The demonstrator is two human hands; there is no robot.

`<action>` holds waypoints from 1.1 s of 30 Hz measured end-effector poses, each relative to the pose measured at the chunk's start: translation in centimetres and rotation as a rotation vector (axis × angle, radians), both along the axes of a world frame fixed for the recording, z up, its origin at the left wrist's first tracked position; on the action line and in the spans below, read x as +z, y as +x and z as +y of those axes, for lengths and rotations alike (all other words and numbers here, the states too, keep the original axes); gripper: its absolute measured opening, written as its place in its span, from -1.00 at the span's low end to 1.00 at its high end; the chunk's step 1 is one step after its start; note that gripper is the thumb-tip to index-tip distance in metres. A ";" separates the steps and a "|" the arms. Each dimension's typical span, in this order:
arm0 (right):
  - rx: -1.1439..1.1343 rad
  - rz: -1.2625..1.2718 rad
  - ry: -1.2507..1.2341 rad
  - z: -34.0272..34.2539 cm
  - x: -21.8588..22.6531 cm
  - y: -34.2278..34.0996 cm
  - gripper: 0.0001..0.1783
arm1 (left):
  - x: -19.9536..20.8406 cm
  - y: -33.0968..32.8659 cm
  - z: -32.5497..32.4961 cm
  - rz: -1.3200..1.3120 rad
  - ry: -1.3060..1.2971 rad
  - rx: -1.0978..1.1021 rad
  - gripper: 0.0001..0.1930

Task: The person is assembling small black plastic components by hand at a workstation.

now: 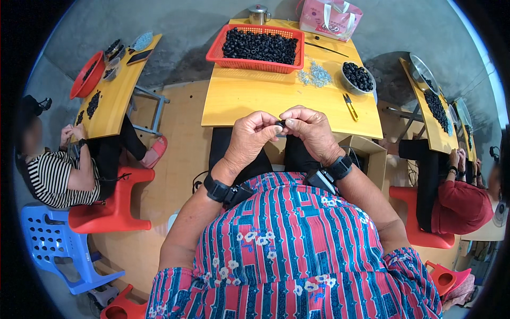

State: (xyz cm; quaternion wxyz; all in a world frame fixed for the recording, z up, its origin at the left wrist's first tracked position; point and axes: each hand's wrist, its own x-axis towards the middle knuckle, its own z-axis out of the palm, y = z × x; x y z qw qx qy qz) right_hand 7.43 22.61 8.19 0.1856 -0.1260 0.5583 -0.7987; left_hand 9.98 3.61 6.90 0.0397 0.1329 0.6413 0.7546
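Blk pc point(280, 123) btwn L hand point(252, 134) & R hand point(312, 133), direction/long axis unclear.

Table front: you have open yellow tabletop point(249, 103) at the frame's center, just above your left hand point(248, 137) and right hand point(313, 133).
Upper center: the red basket point(255, 64) stands in your way, with raised walls around it.
Right of center: between the basket and the round bowl point(355, 91), you meet loose clear bits point(319, 76).
Right edge: the bowl and the yellow-handled snips point(352, 110) below it narrow your path.
Top edge: you face a metal cup point(258, 16), a pink bag point(314, 18) and a thin dark rod point(326, 50) below the bag.
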 end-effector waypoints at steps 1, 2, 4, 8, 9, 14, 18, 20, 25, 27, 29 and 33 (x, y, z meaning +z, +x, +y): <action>-0.007 0.024 0.016 0.0 0.0 0.0 -0.85 | 0.0 0.0 0.0 -0.005 -0.001 -0.001 -0.89; -0.015 0.049 0.032 0.0 0.0 0.0 -0.86 | 0.0 0.0 0.0 0.000 -0.013 -0.002 -0.88; -0.012 0.140 0.107 0.1 0.0 0.0 -0.85 | -0.4 -0.1 -0.1 0.009 -0.038 0.003 -0.88; -0.021 0.220 0.131 -0.1 0.6 0.0 -0.85 | -0.5 -0.2 -0.1 -0.004 -0.037 0.007 -0.87; -0.020 0.223 0.129 -0.1 0.6 0.0 -0.85 | -0.5 -0.3 -0.1 -0.008 -0.033 0.004 -0.87; -0.017 0.233 0.138 0.1 0.5 -0.1 -0.84 | -0.3 -0.2 0.3 -0.024 0.012 0.028 -0.89; -0.038 0.214 0.140 0.0 0.3 0.0 -0.83 | -0.5 -0.2 0.3 -0.010 0.015 0.032 -0.90; -0.054 0.233 0.142 0.0 -0.2 -0.1 -0.83 | -0.4 -0.2 0.3 -0.004 0.010 0.033 -0.90; -0.041 0.133 0.098 -0.4 0.0 0.2 -0.83 | -0.1 0.1 0.3 -0.002 0.002 0.037 -0.90; -0.031 0.066 0.040 -0.4 -0.2 0.2 -0.82 | -0.2 0.0 0.3 -0.010 0.011 0.032 -0.90; -0.011 -0.016 -0.058 -0.4 -0.6 0.2 -0.82 | -0.5 -0.1 0.4 -0.011 0.021 0.031 -0.90; 0.060 -0.120 -0.157 -0.4 -0.9 0.0 -0.82 | -0.7 0.0 0.5 0.007 0.036 0.048 -0.90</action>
